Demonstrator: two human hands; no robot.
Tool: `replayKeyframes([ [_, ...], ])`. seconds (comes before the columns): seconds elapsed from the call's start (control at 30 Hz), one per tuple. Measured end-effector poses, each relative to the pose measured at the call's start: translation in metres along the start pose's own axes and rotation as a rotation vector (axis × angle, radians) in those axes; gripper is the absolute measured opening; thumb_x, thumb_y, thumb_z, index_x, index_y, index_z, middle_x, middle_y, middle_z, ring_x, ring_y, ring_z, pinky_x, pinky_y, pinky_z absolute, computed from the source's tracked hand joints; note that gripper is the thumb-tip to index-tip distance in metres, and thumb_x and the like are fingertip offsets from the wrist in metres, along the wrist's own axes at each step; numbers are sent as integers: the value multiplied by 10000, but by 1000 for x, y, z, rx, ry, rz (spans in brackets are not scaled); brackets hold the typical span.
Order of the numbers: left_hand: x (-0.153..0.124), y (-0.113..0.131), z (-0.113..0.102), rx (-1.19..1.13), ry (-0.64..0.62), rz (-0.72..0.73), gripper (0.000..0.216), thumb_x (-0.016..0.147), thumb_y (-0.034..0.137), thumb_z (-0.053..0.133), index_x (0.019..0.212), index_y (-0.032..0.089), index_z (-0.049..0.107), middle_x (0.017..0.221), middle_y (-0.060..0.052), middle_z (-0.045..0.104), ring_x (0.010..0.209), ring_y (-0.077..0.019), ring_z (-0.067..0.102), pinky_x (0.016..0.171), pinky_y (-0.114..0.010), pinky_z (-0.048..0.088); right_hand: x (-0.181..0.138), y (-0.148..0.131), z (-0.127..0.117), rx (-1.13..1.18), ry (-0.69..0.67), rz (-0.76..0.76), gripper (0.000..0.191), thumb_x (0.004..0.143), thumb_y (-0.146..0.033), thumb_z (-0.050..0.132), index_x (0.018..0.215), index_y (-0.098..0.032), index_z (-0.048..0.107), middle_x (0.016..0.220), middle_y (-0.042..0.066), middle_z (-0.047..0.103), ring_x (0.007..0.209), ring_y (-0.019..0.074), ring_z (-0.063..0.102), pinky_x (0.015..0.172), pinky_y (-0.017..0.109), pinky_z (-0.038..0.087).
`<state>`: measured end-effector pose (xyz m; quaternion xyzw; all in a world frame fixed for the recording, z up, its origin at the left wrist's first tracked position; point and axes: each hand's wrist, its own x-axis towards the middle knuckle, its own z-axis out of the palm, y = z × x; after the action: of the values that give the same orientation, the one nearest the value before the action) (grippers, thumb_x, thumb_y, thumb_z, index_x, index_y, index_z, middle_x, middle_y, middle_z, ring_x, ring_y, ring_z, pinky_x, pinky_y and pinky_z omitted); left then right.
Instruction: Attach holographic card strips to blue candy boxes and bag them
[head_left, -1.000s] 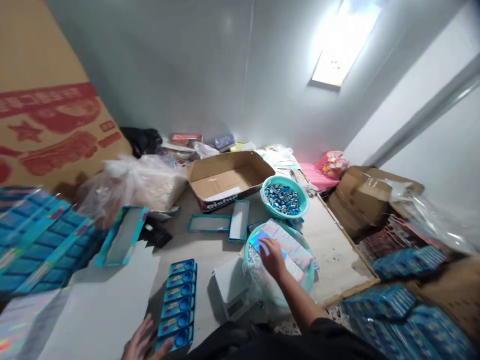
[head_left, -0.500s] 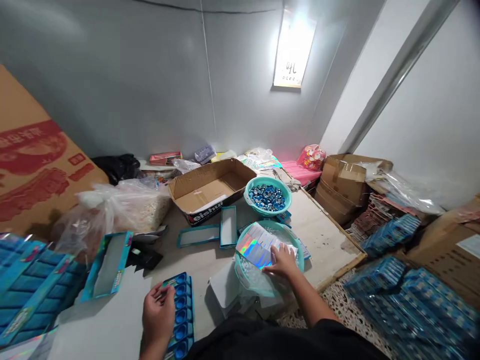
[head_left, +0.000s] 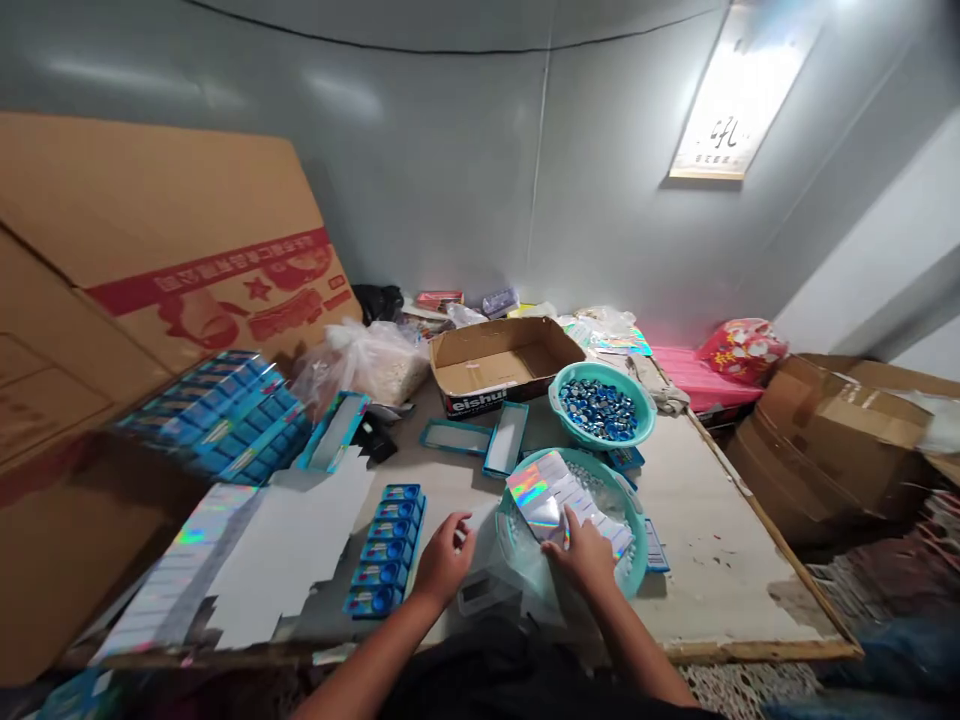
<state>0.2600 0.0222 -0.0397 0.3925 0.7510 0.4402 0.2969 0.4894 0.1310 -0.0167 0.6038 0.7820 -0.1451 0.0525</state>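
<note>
My right hand (head_left: 585, 552) is over the near turquoise basket (head_left: 639, 570), its thumb and fingers closed at the edge of a shiny rainbow-printed card (head_left: 536, 500). More cards lie fanned in that basket on small whitish pieces and clear plastic. Left of the basket is my left hand (head_left: 448, 558), fingers curled in a pinch; what they hold, if anything, I cannot make out. Beside it stands a row of small blue boxes (head_left: 388, 550) with round blue fronts. Behind, a second turquoise basket (head_left: 556, 402) holds blue and silver gem-like pieces.
An open cardboard box (head_left: 442, 375) stands at the back, with empty blue trays (head_left: 507, 440) before it. Stacked blue packs (head_left: 217, 415) and a tall carton (head_left: 247, 180) are at left. White card (head_left: 289, 550) covers the table's left part. Cartons (head_left: 832, 450) stand right of the wooden edge.
My left hand has left the row of blue boxes and moved right, close to the near basket. My right hand stays at the cards, fingers more closed. The view has turned left.
</note>
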Motion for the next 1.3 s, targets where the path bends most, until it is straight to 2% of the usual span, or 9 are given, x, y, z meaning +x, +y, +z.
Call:
replayKeyframes([
  [0.13, 41, 23, 33, 22, -77, -79, 477, 865, 428, 609, 1244, 141, 570, 1011, -78, 690, 902, -201, 667, 876, -368, 534, -18, 5, 14, -37, 14, -87, 635, 925, -414, 509, 1492, -150, 403, 1303, 225, 610, 1201, 339, 597, 975, 443, 421],
  [0.27, 73, 35, 50, 54, -192, -130, 299, 896, 356, 649, 1094, 133, 636, 1080, -72, 679, 983, -203, 656, 888, -416, 543, -37, 10, 43, -86, 9, -119, 567, 940, -397, 470, 1474, -210, 438, 1516, 216, 425, 1418, 359, 392, 1102, 547, 311],
  [0.47, 68, 44, 45, -14, -217, -152, 264, 922, 349, 619, 1108, 163, 637, 1152, -75, 650, 1021, -207, 635, 897, -427, 541, -37, 14, 68, 30, 29, -162, 703, 849, -589, 529, 1456, -241, 456, 1584, 184, 328, 1470, 370, 287, 1141, 601, 245],
  [0.6, 55, 71, 38, -239, -215, -114, 254, 910, 366, 622, 1089, 187, 644, 1141, -72, 655, 1031, -208, 623, 920, -412, 511, -27, 7, 56, 259, 304, -173, 816, 789, -668, 570, 1452, -210, 440, 1597, 216, 253, 1448, 425, 297, 1101, 646, 283],
  [0.7, 39, 98, 20, -453, -272, -97, 286, 827, 468, 681, 935, 202, 683, 911, -44, 686, 864, -201, 646, 814, -351, 508, -16, 5, 33, 512, 499, -28, 967, 745, -809, 497, 1473, -181, 396, 1613, 232, 172, 1449, 480, 240, 1097, 680, 260],
  [0.83, 16, 121, -24, -676, -323, -114, 338, 731, 535, 722, 801, 210, 660, 724, -22, 626, 644, -151, 580, 664, -308, 475, 3, 2, -2, 1031, 293, 46, 1199, 649, -819, 615, 1540, -132, 199, 1483, 267, 423, 1379, 451, 392, 1078, 608, 355],
  [0.97, 5, 126, -71, -800, -204, -145, 271, 677, 418, 718, 772, 201, 586, 687, 3, 578, 600, -125, 534, 604, -268, 453, 8, -16, -34, 1438, -90, -195, 792, 718, -653, 719, 1314, -166, 532, 1052, 135, 721, 956, 305, 669, 854, 412, 524],
  [1.17, -13, 118, -133, -692, 150, -46, 375, 672, 368, 777, 827, 224, 468, 705, 63, 533, 665, -111, 543, 628, -216, 415, 0, -57, -76, 1502, -197, -398, 448, 707, -592, 774, 755, -161, 664, 654, 34, 636, 620, 169, 556, 617, 291, 469],
  [1.3, -33, 108, -158, -432, 356, 98, 388, 719, 333, 754, 866, 240, 407, 727, 77, 504, 658, -98, 513, 643, -215, 428, -4, -80, -96, 1431, -182, -503, 493, 728, -559, 776, 991, -160, 653, 663, 16, 641, 597, 161, 566, 591, 280, 471],
])
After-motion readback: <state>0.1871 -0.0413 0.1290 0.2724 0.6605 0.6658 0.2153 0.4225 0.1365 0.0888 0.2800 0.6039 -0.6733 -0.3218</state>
